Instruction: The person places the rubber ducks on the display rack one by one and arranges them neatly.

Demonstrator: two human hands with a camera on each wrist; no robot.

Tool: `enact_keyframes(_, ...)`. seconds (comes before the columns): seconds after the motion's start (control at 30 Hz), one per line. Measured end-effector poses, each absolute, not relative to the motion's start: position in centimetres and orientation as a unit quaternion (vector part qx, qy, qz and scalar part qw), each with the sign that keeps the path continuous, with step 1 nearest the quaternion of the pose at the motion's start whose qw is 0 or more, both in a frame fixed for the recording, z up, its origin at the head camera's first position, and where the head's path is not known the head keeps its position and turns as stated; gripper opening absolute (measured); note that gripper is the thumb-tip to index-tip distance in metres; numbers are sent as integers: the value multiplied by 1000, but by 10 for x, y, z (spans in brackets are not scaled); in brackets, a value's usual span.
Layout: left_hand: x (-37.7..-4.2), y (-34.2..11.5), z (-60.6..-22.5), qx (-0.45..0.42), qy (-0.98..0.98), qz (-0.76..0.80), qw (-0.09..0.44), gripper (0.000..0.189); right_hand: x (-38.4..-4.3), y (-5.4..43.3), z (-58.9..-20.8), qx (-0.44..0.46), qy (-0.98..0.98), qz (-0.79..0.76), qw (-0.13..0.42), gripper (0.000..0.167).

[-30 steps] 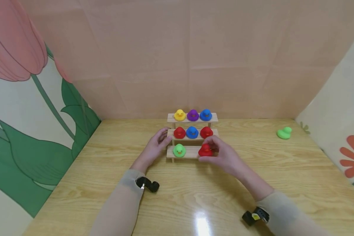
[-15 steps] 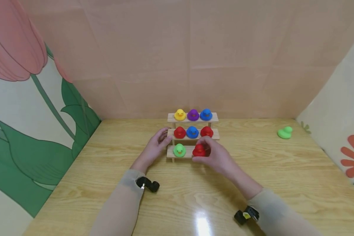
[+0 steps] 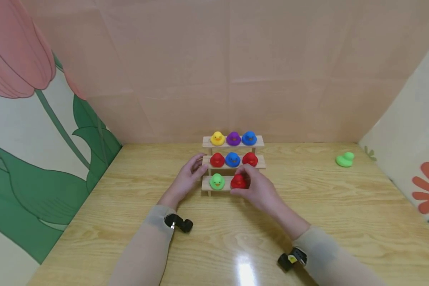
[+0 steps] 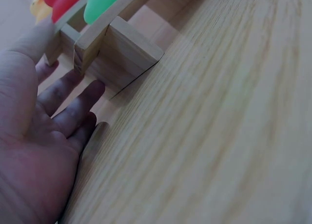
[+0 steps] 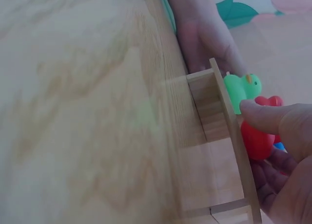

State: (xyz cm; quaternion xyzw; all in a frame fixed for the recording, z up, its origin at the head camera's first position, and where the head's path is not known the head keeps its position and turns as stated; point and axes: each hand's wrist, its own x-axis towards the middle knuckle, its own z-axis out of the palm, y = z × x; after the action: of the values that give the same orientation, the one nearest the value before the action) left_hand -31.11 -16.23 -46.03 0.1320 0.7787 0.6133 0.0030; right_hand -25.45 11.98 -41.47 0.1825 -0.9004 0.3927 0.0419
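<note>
A small three-tier wooden stand [image 3: 205, 184] carries several rubber ducks. My right hand [image 3: 261, 189] pinches a red rubber duck [image 3: 238, 181] between thumb and fingers, at the middle of the lowest tier. To its left on that tier sits a green duck [image 3: 217, 182]. In the right wrist view the held red duck [image 5: 257, 140] is right at the board, close to the green duck [image 5: 239, 90]. My left hand [image 3: 186, 178] rests at the stand's left end, and its fingers [image 4: 73, 112] reach loosely along the side in the left wrist view.
The middle tier holds a red, a blue [image 3: 232, 159] and another red duck [image 3: 250, 159]. Yellow [image 3: 217, 138], purple [image 3: 233, 138] and blue ducks line the top. A loose green duck [image 3: 344, 159] lies far right on the wooden table [image 3: 214, 246], before a papered back wall.
My right hand has moved left along the lowest tier with the red duck, from its right end to the middle, nearer the green duck. The left hand stays put.
</note>
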Motion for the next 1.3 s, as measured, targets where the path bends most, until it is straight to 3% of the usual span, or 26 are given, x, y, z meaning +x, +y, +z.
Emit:
enact_keyframes(0.73,-310,-160,-459,135,789,599,-6,79,-259,132,-427,219,-890,396,53,52)
enact_keyframes(1.1,-311,-161,-460,138,788,600,-5,80,-265,154,-422,287,-866,409,-11,54)
enact_keyframes(1.3,-312,-162,-459,135,788,601,-1,80,-265,156,-422,296,-866,404,-5,48)
